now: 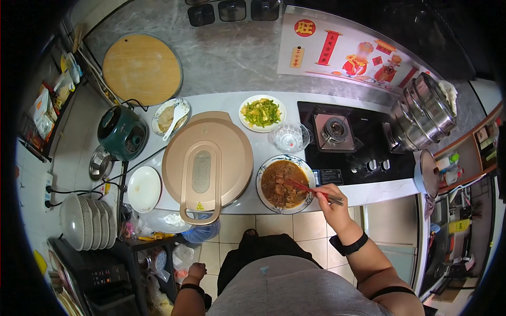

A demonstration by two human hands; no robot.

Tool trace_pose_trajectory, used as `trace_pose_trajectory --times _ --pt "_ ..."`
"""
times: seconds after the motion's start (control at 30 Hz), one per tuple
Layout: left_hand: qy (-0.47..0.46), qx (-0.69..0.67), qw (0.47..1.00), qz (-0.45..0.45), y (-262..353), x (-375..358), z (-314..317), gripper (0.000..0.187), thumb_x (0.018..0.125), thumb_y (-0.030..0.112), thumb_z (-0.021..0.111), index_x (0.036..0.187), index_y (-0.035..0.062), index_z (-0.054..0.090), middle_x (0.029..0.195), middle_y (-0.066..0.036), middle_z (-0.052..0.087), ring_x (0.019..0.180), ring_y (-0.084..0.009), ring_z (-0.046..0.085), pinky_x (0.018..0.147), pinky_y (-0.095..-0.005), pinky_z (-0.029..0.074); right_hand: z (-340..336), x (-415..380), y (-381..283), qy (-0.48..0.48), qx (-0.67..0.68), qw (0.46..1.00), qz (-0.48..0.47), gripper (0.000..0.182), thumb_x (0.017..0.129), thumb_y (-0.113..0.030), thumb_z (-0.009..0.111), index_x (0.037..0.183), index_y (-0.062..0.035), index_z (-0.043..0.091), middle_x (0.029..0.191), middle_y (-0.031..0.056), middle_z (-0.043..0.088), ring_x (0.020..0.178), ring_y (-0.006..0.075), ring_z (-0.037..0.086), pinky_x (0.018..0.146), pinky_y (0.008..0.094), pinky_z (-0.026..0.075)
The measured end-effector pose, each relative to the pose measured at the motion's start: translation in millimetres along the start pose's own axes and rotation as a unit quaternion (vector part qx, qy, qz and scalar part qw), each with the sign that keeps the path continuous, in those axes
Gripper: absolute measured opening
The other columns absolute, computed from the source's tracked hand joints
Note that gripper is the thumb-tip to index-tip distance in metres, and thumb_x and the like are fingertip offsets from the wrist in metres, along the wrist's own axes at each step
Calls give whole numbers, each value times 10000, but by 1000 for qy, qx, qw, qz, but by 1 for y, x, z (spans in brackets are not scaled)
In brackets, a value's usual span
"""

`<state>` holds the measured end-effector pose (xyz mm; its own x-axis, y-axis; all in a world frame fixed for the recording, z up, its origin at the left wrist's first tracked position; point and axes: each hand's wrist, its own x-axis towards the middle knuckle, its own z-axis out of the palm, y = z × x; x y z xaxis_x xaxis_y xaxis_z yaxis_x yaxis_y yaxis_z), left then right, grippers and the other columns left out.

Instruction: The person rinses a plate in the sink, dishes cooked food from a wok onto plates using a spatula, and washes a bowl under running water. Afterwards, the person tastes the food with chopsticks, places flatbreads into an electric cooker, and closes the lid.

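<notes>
My right hand point(331, 204) is closed around a pair of red chopsticks point(300, 186). Their tips reach into the brown stewed food point(282, 179) in a patterned bowl point(260, 189) at the counter's front edge. Low in the view, beside my body, hangs my left hand point(195, 272), its fingers curled in and nothing seen in them. Left of the bowl stands a closed gold electric pan point(237, 152). Behind it are a plate of green vegetables point(262, 113) and a clear glass bowl point(291, 138).
A black gas stove point(363, 163) and a stacked steel steamer point(424, 113) stand on the right. On the left are a white plate point(144, 189), a green cooker point(121, 132), a bowl with a white spoon point(176, 117) and stacked bowls point(87, 221). A round board point(142, 68) leans behind.
</notes>
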<state>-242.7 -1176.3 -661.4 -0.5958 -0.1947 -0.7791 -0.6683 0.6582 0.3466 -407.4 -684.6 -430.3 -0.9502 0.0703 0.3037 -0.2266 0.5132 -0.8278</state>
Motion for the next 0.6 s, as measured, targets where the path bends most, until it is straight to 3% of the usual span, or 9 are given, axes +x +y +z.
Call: trace_pose_trajectory --times 0.17,0.23,0.27,0.33,0.37,0.43,0.47,0.53,0.6 --pt "11 -24 1000 -3 -5 -1 0 262 812 194 443 712 26 617 670 -101 641 613 -209 626 627 -355 500 -20 3 5 26 36 998 47 84 826 0 566 869 9 637 819 100 595 752 184 592 674 274 481" --pt "41 76 983 164 -38 22 9 199 799 173 489 740 31 616 680 -102 642 607 -212 627 607 -356 502 -30 3 17 28 45 997 56 85 826 -1 566 869 7 638 817 102 595 752 187 591 676 277 481" --pt "41 76 983 164 -24 13 5 199 799 173 489 740 31 616 680 -102 642 607 -212 627 607 -356 502 -36 3 21 30 53 996 65 85 827 -1 565 870 5 639 815 103 595 753 189 589 678 280 480" --pt "15 -65 997 -46 8 -5 -2 124 778 160 549 759 56 613 726 -93 648 690 -235 632 638 -371 503 -45 2 22 -13 22 998 62 91 858 -18 537 875 23 617 880 108 566 783 184 601 704 269 501" --pt "15 -65 997 -45 -5 6 1 124 778 160 549 759 56 613 726 -93 648 690 -235 632 638 -371 503 -47 0 22 -43 -5 998 41 80 839 -16 559 870 12 627 861 108 577 772 196 594 692 276 489" --pt "-18 119 988 95 -17 17 0 111 770 167 567 765 68 615 761 -91 651 735 -244 630 648 -374 503 -44 -4 18 -70 -8 997 21 70 808 -20 599 865 -3 636 839 102 584 751 219 582 666 282 472" --pt "-18 119 988 95 -15 17 -1 111 770 167 567 765 68 615 761 -91 651 735 -244 630 648 -374 503 -41 -5 16 -70 -8 997 21 70 808 -20 599 865 -3 636 839 102 584 751 219 582 666 282 472" --pt "2 333 909 251 -13 15 -5 113 773 160 562 777 66 624 767 -92 654 730 -241 632 640 -374 502 -38 -8 15 -114 -39 993 -9 90 794 3 601 875 -5 638 833 99 582 756 192 576 654 271 465" --pt "2 339 905 256 -8 13 -7 126 776 156 550 779 55 624 755 -97 654 700 -237 633 630 -371 502 -35 -11 19 -114 -34 993 -8 86 791 -1 607 870 -9 639 815 96 581 740 198 576 648 274 463"
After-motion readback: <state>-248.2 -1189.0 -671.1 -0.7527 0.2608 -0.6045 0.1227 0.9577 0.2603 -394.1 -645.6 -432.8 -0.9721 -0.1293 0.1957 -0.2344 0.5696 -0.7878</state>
